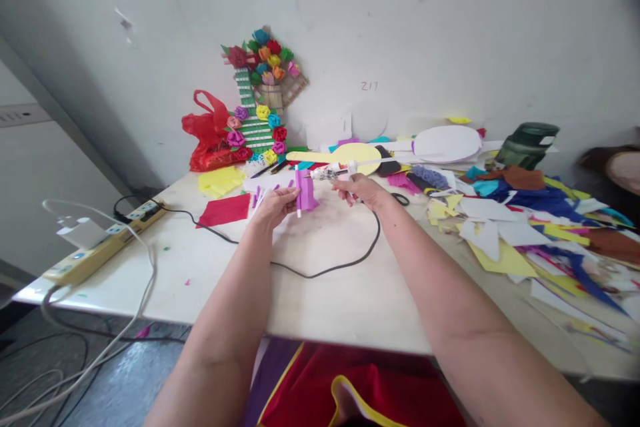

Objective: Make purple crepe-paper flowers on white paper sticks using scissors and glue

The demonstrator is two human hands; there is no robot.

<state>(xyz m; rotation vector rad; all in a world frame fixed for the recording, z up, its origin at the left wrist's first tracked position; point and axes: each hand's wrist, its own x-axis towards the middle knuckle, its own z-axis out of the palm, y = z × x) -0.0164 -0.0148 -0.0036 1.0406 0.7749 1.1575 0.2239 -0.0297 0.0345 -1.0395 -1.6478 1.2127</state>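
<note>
Bare forearms (227,300): left hand (280,203) pinches purple folded paper (307,193), right hand (361,191) grips white plastic glue gun (352,168); slippage risks burns

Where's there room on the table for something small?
Bare: between the white cable and left arm; also between that and the right arm, this side of the black cord. Crowded: right, under scraps; back, by flowers.

Wall (425,33): pale gray, scuffed, marked "Z17" near upper center. Left edge: light-colored cabinet (35,180). Tabletop (345,307): off-white, placed against wall. Floor (125,380): gray, lower left, with sheen from reflected light
</note>
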